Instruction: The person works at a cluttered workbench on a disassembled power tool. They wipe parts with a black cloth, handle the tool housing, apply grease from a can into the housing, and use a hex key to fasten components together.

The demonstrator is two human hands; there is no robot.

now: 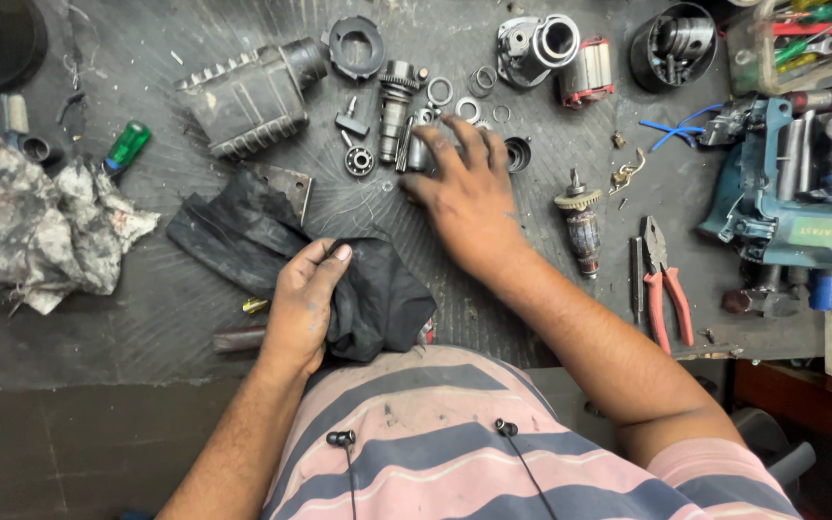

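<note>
Clear tub (753, 58): sits at the far right corner of the bench; it holds tools with green, red and yellow handles, packed too close to tell apart.
Black cup housing (671, 43): round and open-topped, just left of the tub; a grey metal part sits inside it.
Black cloth (377, 294): dark, crumpled and limp, lying at the near edge of the bench mat (146, 318), close against the person's striped shirt; a flatter flap of it spreads up and to the left.
Cloth axis: the long run goes from the upper left down to the lower right (roughly diagonal across the mat).
Left hand (302, 308): fingers closed together on a fold of the black cloth, thumb and forefinger pinching its upper edge.
Right hand (464, 197): palm down, fingers spread apart, fingertips resting on a small metal cylinder (419, 149); whether it is gripped I cannot tell.
Cylinder: stands among loose rings (440, 91) and a bearing (359, 160), beside a geared shaft (396, 106).
Armature (582, 226): lies right of the right wrist, long axis running near to far.
Pliers (664, 284): red-handled, right of the armature, jaws pointing away from the person.
Grey housing (252, 96): ribbed, far left of the parts.
Rags (40, 226): dirty heap at the left edge.
</note>
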